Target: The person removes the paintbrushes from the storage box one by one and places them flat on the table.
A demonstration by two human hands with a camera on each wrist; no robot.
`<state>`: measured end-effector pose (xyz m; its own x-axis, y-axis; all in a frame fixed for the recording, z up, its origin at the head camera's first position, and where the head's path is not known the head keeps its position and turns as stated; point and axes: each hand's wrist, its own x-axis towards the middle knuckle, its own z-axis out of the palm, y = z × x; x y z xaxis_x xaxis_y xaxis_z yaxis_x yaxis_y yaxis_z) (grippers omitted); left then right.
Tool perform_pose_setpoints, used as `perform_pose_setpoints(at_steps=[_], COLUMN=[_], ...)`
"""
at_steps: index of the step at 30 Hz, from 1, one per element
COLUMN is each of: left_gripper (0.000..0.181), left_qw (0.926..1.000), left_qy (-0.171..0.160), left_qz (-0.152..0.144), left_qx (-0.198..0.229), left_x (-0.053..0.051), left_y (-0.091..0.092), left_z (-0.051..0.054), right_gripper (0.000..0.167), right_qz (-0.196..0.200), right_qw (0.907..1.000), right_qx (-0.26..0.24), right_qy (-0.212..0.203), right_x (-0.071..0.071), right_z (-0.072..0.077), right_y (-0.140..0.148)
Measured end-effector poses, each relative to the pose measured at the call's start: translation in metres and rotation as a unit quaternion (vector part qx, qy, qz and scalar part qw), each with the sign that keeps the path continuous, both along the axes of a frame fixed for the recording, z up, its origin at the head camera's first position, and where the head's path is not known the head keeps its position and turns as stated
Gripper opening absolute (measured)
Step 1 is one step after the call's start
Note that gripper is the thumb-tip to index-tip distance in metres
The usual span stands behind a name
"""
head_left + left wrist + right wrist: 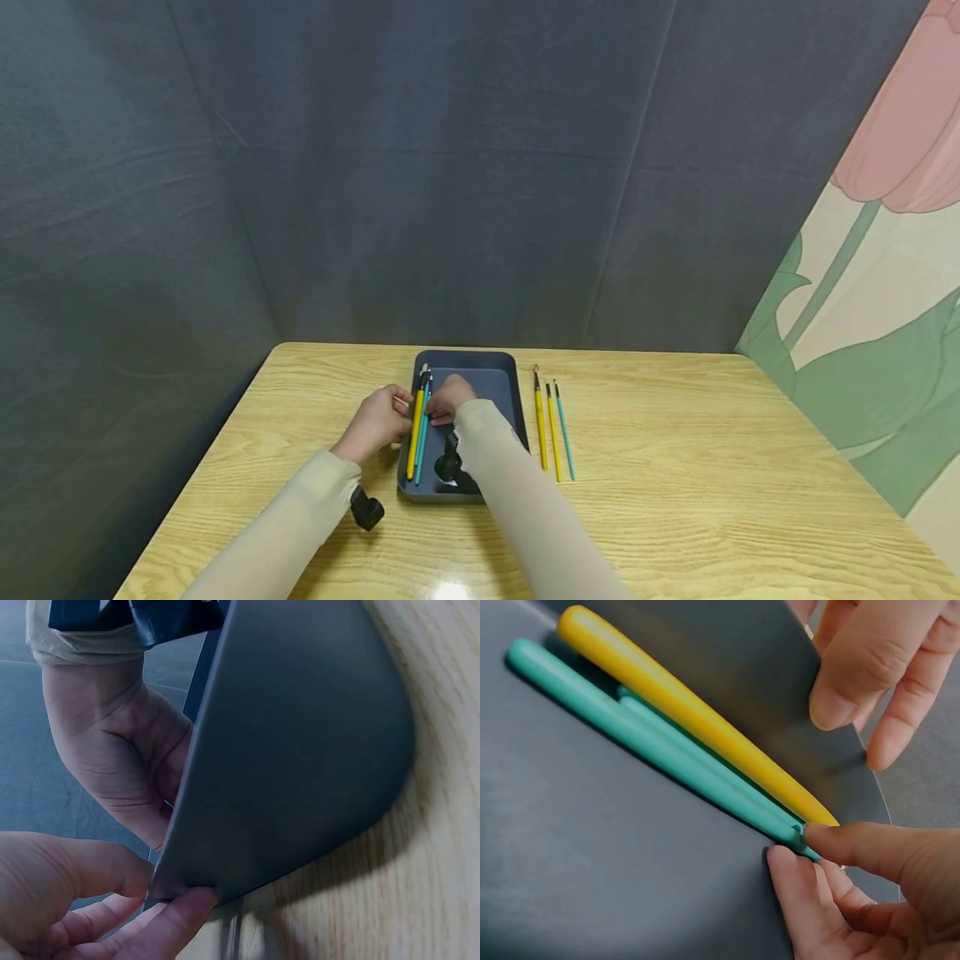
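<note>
In the dark grey tray [487, 379], a yellow brush [415, 433] and two teal brushes [577, 697] lie along the left wall. My right hand [452, 398] reaches inside; in the right wrist view its thumb and fingers [784, 877] pinch the narrow end of the teal brushes, beside the yellow brush [682, 697]. My left hand [378, 423] is at the tray's left edge. The left wrist view has its thumb and fingertips [191, 904] gripping the tray wall [292, 742], with my right hand [124, 750] behind that wall.
Right of the tray, two yellow brushes [541, 425] and a teal brush [565, 433] lie side by side on the wooden table [675, 467]. A dark cloth [450, 167] hangs behind the table, and a flower-patterned panel [900, 333] stands at the right.
</note>
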<state>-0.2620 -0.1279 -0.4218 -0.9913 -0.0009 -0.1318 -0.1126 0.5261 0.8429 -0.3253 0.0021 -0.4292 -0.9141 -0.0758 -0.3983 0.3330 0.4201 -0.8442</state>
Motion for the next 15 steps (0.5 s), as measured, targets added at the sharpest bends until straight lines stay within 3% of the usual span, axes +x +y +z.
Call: perform_pose_setpoints(at_steps=[15], left_gripper=[0.039], left_qw=[1.0], left_qy=[-0.004], left_qz=[-0.001], left_qx=[0.0], left_x=[0.0012], left_y=[0.0005], left_z=[0.0013], right_gripper=[0.017], right_qz=[0.0], right_qw=[0.9996], right_qx=[0.027], right_qy=[0.002], right_x=[-0.0034], right_z=[-0.0031], right_y=[-0.0023])
